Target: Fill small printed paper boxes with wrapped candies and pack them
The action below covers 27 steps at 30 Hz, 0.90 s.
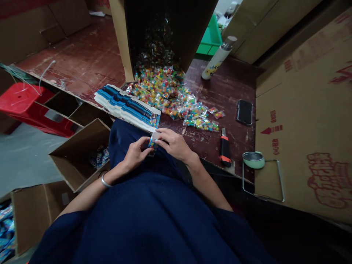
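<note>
Just off the table's front edge, my left hand point(136, 152) pinches a small blue printed packet point(153, 143) between thumb and fingers. My right hand point(173, 144) grips the packet's upper end, its fingers over a pale part of it. Right behind my hands, a long overlapping row of blue and white printed packets point(126, 106) lies along the table edge. Beyond that row, small clear bags of colourful candy point(165, 91) spill in a heap out of a tipped cardboard box point(129, 55).
On the table point(192, 141) lie a utility knife point(225, 148), a phone point(244, 112) and a standing white bottle point(218, 58). A small green bowl point(253, 160) sits by a wire frame at right. Open cardboard boxes point(74, 154) and a red stool point(22, 99) stand at left.
</note>
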Tool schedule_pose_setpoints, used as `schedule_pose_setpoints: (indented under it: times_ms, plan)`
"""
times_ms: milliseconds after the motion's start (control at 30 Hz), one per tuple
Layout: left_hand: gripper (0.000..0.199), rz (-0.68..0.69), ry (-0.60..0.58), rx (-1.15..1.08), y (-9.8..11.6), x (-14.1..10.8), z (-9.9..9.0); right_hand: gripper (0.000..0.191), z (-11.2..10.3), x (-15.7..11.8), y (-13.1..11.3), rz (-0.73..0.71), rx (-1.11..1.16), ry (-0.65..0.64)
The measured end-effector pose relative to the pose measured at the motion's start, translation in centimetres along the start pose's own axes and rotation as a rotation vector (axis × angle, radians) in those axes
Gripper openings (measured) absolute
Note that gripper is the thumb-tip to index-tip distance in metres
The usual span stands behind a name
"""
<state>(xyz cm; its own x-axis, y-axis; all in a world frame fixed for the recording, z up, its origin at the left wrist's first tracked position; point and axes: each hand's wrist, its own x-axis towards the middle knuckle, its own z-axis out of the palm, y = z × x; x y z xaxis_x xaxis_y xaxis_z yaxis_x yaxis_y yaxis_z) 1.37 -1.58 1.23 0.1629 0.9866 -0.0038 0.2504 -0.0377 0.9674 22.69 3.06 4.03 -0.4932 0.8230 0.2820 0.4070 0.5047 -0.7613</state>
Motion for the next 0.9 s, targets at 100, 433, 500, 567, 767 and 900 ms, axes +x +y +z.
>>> schedule_pose_setpoints:
  times_ms: [100, 433, 500, 567, 767, 900]
  plan:
    - [0.038, -0.01, -0.025, -0.036, 0.0, 0.3, -0.5, 0.019, 0.8, -0.2, 0.2, 0.172, 0.218, 0.124]
    - [0.031, 0.13, -0.033, 0.146, -0.4, 0.1, -0.5, 0.039, 1.4, -0.3, 0.0, 0.176, 0.381, 0.068]
    - [0.031, 0.154, -0.033, 0.164, -0.6, 0.0, -0.4, 0.038, 1.5, -0.3, 0.1, 0.164, 0.348, 0.039]
    - [0.031, 0.156, -0.025, 0.162, -0.8, 0.0, -0.4, 0.038, 1.7, -0.3, 0.2, 0.17, 0.299, 0.014]
    - [0.056, 0.04, 0.018, -0.077, -0.2, 0.2, -0.5, 0.049, 2.1, -1.1, 0.4, 0.18, 0.334, -0.024]
    - [0.059, -0.005, 0.03, -0.259, 0.7, 0.4, -0.5, 0.049, 3.5, -1.5, 0.2, 0.295, 0.563, 0.193]
